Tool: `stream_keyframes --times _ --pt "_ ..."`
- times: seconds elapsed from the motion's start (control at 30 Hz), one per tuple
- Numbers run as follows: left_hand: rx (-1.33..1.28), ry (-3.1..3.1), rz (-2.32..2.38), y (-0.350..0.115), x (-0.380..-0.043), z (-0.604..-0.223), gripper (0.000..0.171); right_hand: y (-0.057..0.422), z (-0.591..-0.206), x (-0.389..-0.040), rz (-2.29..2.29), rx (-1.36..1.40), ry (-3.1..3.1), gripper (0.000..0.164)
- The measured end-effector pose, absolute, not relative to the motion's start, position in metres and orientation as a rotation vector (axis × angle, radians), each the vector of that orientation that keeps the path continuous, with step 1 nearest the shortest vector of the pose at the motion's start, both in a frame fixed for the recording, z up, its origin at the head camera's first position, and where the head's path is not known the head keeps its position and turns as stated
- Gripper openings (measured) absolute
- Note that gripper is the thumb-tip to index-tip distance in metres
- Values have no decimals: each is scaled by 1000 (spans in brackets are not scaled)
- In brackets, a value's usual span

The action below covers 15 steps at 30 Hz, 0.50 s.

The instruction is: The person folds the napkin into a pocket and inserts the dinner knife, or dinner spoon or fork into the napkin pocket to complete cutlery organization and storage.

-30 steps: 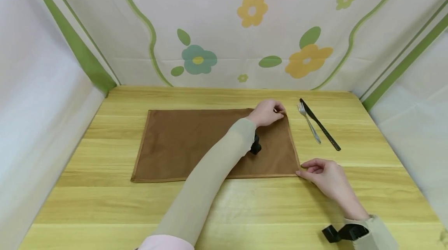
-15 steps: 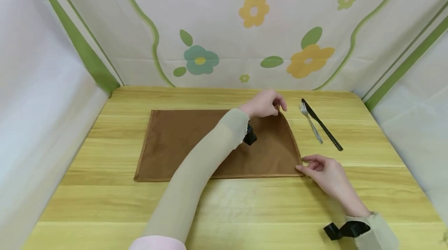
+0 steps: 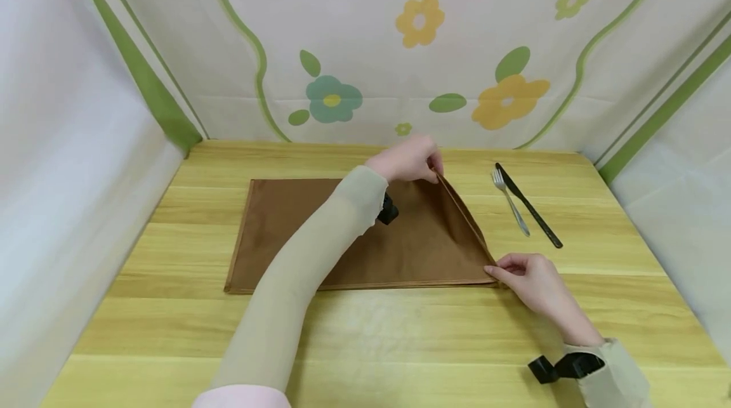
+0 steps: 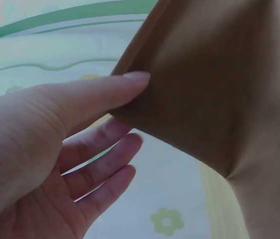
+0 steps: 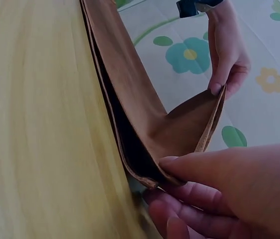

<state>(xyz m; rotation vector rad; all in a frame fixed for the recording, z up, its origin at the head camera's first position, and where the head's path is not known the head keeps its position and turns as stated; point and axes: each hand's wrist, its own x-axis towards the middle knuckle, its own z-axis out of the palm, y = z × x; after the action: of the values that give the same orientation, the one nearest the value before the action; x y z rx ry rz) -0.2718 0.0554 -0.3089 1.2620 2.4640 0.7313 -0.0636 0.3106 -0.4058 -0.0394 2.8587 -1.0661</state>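
Pinching the upper right corner of a brown cloth [image 3: 400, 249] with the left hand [image 3: 408, 159], above the centre of the head view: thumb on one face, forefinger behind, other fingers slightly apart. Pinching the lower right corner with the right hand [image 3: 537, 280], right of centre in the head view, thumb on top and fingers bent below; impossible to tell whether on one layer or both. Lying across the middle of the head view, mostly flat on the wooden table [image 3: 400, 338], only the right-hand end raised in a slanting flap. Showing two edges with a dark gap between, near the centre of the right wrist view, so probably folded double. Set apart from the cloth, farther right in the head view: a fork [image 3: 511, 202] and a black knife [image 3: 528, 206], close together.

Likely to handle as light, soft and limp, to judge by the crease behind the raised corner in the right wrist view. Hardly fragile, but smooth-looking, hence perhaps prone to layers slipping out of line. Best to take hold at the hemmed corners, thumb above and forefinger below, gathering both layers in each pinch; better to avoid mid-edge, for fear of sagging.
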Motion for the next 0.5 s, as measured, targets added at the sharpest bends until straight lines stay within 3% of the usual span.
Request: stream_keyframes --times 0.17,0.33,0.5 --pt "1280 2433 757 49 -271 -302 8 311 -404 -64 -1151 -66 2772 19" --pt "1290 2424 835 48 -272 -301 5 312 -404 -65 -1174 -55 2741 38" --pt "1266 2433 947 51 -276 -304 3 313 -402 -65 -1196 -1 2760 30"
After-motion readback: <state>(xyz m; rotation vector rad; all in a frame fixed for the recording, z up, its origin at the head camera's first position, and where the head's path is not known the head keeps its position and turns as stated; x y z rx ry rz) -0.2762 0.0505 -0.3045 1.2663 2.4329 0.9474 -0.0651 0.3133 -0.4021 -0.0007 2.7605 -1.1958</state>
